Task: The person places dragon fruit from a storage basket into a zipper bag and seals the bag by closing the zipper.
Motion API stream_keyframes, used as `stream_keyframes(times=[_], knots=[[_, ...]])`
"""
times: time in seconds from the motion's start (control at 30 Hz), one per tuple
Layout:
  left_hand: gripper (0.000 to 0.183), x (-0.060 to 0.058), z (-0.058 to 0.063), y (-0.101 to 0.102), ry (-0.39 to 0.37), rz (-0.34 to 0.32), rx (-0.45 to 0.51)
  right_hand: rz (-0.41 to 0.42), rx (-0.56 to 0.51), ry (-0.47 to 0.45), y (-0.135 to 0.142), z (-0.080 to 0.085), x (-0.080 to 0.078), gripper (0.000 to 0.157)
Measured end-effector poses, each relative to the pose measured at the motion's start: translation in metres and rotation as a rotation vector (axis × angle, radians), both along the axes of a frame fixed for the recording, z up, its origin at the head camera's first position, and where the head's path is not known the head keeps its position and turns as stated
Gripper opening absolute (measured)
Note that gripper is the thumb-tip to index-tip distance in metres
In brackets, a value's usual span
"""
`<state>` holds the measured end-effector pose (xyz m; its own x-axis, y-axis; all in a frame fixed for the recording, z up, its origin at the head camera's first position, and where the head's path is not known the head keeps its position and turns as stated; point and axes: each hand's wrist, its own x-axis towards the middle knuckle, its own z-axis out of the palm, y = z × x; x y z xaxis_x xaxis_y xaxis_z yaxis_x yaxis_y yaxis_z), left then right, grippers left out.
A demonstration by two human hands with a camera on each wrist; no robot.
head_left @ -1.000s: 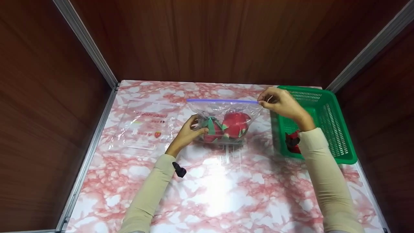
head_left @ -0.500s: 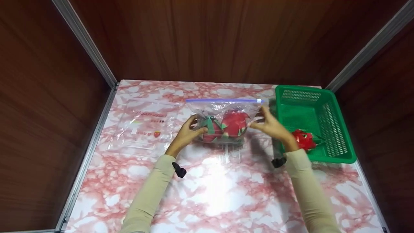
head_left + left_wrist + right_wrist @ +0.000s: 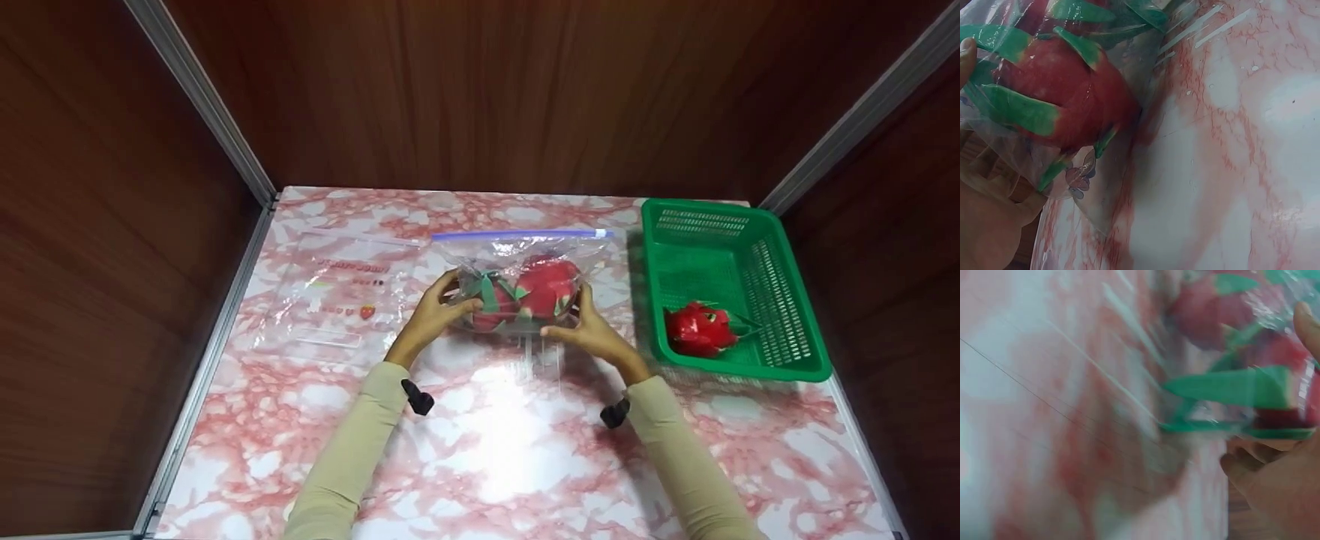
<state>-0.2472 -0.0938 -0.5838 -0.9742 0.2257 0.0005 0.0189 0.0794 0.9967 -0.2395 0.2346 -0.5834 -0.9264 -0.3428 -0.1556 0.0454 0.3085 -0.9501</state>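
A clear zip bag (image 3: 480, 251) with a purple closure strip across its top sits mid-table. Two red dragon fruits with green scales are inside, the left fruit (image 3: 495, 309) and the right fruit (image 3: 549, 283) side by side. At the bag's left side my left hand (image 3: 433, 313) holds it, thumb in front over the left fruit and fingers behind. My right hand (image 3: 598, 331) is round the lower right corner, thumb at the bottom front edge. The white slider (image 3: 600, 234) is at the strip's right end. Up close, the left fruit (image 3: 1061, 84) shows through the film.
A green basket (image 3: 731, 369) stands at the right with another dragon fruit (image 3: 701, 330) in it. To the left, a flat clear printed bag (image 3: 337, 292) lies on the marbled table (image 3: 442, 450). Brown panels (image 3: 480, 97) enclose the back and sides.
My right hand has left the slider end of the strip and come down and left to the bag's lower right corner. The left hand and the bag stay about where they were.
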Motion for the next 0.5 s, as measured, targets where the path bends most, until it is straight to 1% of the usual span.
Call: stream_keyframes(times=[0.07, 0.13, 0.2, 0.3, 0.4, 0.5], knots=[[0.094, 0.001, -0.001, 0.000, 0.002, -0.018, 0.021, -0.020, -0.011, 0.025, -0.003, -0.008, 0.002, 0.117], [0.086, 0.002, -0.002, -0.001, -0.002, -0.034, 0.032, -0.038, -0.046, 0.057, -0.007, -0.013, 0.003, 0.109], [0.085, 0.003, -0.003, -0.002, -0.012, -0.053, 0.038, -0.060, -0.068, 0.084, -0.010, -0.017, 0.003, 0.101], [0.096, 0.005, -0.007, -0.003, -0.032, -0.065, 0.001, -0.086, -0.103, 0.113, -0.014, -0.019, 0.003, 0.094], [0.112, 0.006, -0.012, -0.004, -0.045, -0.072, -0.046, -0.094, -0.137, 0.122, -0.016, -0.021, 0.002, 0.092], [0.120, 0.005, -0.018, -0.004, -0.067, -0.070, -0.084, -0.102, -0.159, 0.115, -0.016, -0.022, 0.003, 0.092]])
